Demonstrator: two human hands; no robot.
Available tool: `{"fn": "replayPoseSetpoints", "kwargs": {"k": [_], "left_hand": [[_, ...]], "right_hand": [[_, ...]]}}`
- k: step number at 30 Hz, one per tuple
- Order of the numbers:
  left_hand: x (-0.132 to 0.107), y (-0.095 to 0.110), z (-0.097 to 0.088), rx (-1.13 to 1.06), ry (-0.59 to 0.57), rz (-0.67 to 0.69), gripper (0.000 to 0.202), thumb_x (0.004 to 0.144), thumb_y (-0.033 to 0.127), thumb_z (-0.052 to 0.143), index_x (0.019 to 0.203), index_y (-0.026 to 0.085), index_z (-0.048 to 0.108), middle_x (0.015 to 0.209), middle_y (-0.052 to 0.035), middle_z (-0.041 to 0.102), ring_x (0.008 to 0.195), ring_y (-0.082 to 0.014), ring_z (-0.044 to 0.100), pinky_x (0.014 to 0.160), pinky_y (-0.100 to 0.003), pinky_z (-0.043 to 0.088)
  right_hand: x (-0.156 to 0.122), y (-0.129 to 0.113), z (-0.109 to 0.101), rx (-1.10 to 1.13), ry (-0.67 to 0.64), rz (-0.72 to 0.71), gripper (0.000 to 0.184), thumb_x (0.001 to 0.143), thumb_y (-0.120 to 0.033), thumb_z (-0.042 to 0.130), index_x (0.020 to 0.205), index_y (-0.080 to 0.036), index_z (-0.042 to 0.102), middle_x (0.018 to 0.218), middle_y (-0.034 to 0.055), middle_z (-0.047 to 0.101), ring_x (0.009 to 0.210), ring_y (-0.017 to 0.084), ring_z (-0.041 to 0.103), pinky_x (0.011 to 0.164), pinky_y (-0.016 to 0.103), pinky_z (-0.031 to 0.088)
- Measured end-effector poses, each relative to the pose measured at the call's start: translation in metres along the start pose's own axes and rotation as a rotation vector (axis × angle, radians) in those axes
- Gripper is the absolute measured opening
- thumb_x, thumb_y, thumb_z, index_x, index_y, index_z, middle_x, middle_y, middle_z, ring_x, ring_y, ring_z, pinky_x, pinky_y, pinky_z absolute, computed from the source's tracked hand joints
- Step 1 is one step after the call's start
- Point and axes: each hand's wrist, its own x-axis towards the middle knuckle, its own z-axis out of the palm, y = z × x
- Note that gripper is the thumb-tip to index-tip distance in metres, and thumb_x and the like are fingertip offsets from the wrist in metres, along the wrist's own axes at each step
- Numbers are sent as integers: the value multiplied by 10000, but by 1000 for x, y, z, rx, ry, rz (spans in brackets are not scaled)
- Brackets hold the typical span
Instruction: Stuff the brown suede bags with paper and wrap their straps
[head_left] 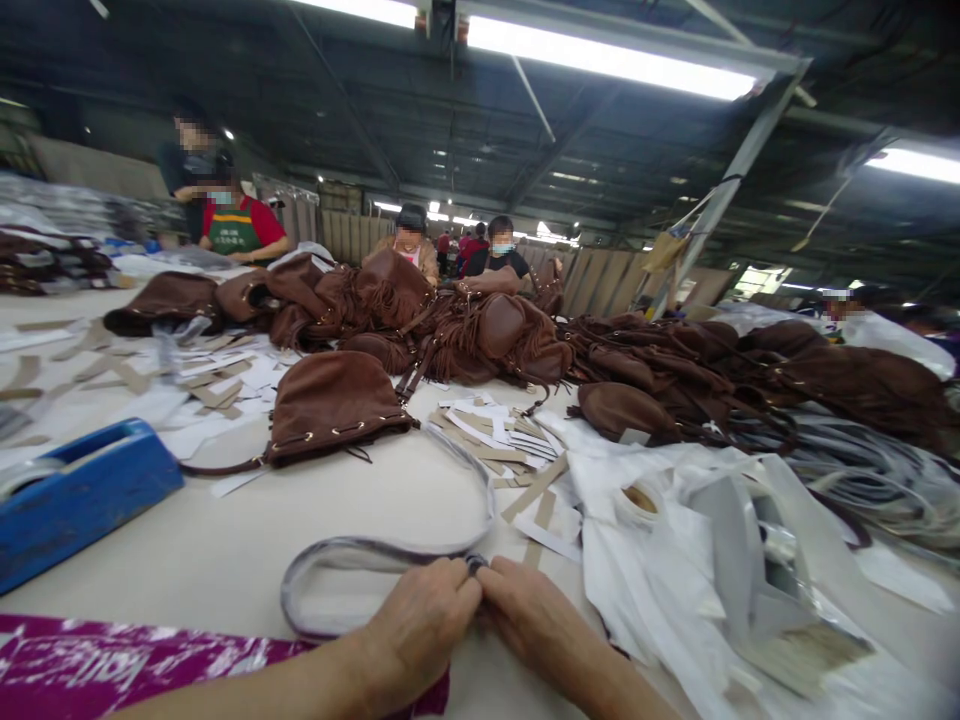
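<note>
My left hand (420, 625) and my right hand (536, 615) meet at the near edge of the table, fingers pinched together on the end of a long strap wrapped in grey plastic (390, 548). The strap loops over the tabletop and runs back to a brown suede drawstring bag (330, 405) lying just beyond. Both hands are closed on the strap's end, fingertips touching.
A blue tape dispenser (75, 495) sits at the left. White paper sheets, a tape roll (640, 500) and cut paper strips (495, 435) lie to the right. Heaps of brown fringed bags (480, 335) cover the table's far side, where several people sit working.
</note>
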Motion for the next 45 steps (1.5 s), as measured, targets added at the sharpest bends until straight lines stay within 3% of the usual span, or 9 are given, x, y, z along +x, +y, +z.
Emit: {"fn": "replayPoseSetpoints", "kwargs": {"k": [4,10,16,23,29,31,36,39,45], "left_hand": [[-6,-19,-10,74,1,205,119,882,115,511,962,195,550,954,-36,621,849,-201,584,688,-273,483],[-3,3,12,-90,40,-58,150,875,82,490,981,168,551,966,-69,640,881,-228,600,774,-345,503],[-10,-18,-6,-62,26,83,85,894,164,518,954,197,569,936,-32,643,835,-199,614,708,-275,488],[-7,3,8,-120,0,-115,239,785,29,500,978,161,549,953,-75,667,865,-234,626,769,-334,502],[-12,-13,-3,-51,28,33,51,898,216,514,895,207,564,863,-25,672,766,-214,642,682,-299,505],[-12,-16,-11,-1,-17,38,71,873,165,504,890,196,565,842,-37,677,752,-220,652,669,-296,507],[-18,9,0,-15,-141,-55,308,728,45,518,1019,147,527,865,-90,699,756,-256,680,670,-339,537],[-27,14,4,-36,-180,-11,282,757,121,555,1034,151,515,839,-89,700,724,-279,683,636,-368,543],[-34,-10,-17,5,-122,-30,115,857,207,518,969,205,543,751,-57,699,651,-269,679,590,-336,522]], "right_hand": [[3,13,-9,-65,-58,-165,189,831,-70,491,875,-199,622,876,35,638,770,167,576,619,252,342],[3,-3,-5,-30,2,11,124,808,-154,550,913,-199,598,823,32,688,725,195,612,595,270,343],[6,17,2,-91,0,-238,111,880,-126,520,846,-189,605,817,32,656,740,171,570,625,261,349],[5,3,0,-17,22,-67,93,829,-133,566,907,-176,594,880,52,634,785,191,576,654,266,384],[7,10,-3,-3,-75,-181,61,844,-137,578,858,-176,623,915,51,632,831,184,569,677,256,376],[9,15,-8,-72,-80,-170,89,829,-108,570,848,-177,624,891,48,643,795,182,572,638,259,353],[2,-3,-7,-23,-109,-32,159,808,-132,583,959,-176,598,865,50,675,749,199,600,591,273,341],[-2,-12,-1,36,-117,-79,79,820,-165,618,895,-166,593,908,61,658,803,197,591,645,269,378],[6,0,-7,-44,-111,-252,80,850,-220,650,844,-161,596,874,63,651,791,192,579,659,271,380]]}}
